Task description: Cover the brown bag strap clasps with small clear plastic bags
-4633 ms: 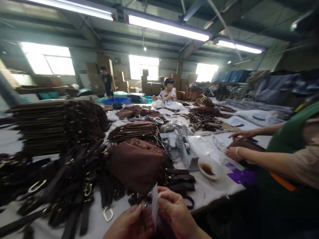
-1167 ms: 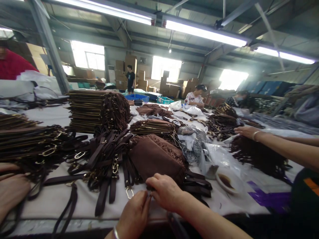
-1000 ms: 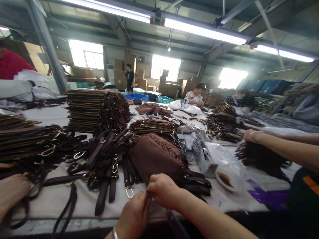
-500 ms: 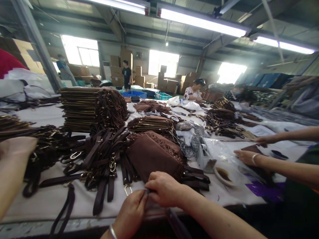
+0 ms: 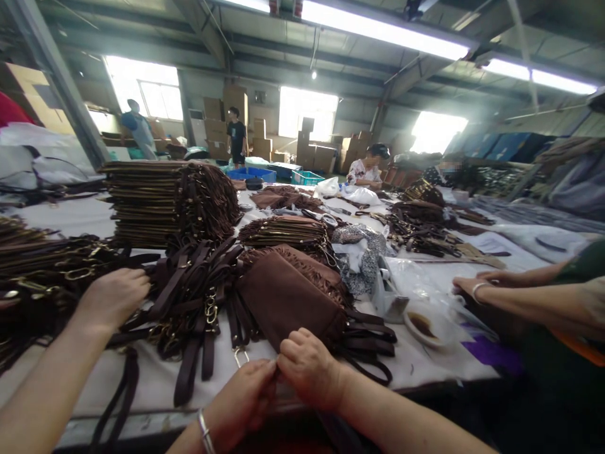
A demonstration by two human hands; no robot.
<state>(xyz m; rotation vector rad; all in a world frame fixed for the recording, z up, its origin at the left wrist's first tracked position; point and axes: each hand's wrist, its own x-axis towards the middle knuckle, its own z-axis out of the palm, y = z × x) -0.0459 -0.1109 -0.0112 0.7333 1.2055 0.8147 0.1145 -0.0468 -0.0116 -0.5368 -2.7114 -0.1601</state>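
Note:
My left hand [image 5: 243,394], with a bangle on the wrist, and my right hand [image 5: 307,369] meet at the near edge of the table [image 5: 155,381]. Both are closed, fingertips pinched together on something small that I cannot make out. They sit right at the near corner of a brown fringed bag [image 5: 283,299] that lies on a heap of dark brown straps [image 5: 198,302] with metal clips. A strap end with a clip [image 5: 239,357] lies just left of my fingers.
A co-worker's hand [image 5: 113,296] reaches into the straps from the left. Another co-worker's hands [image 5: 472,287] rest at the right, beside a small dish [image 5: 423,325] and plastic bags. Tall stacks of brown bags [image 5: 155,198] stand behind. People stand at the far end.
My hands have stayed pinched together at the bag's near corner. The left co-worker's hand moved right into the straps. The right co-worker's hands drew back toward the table edge.

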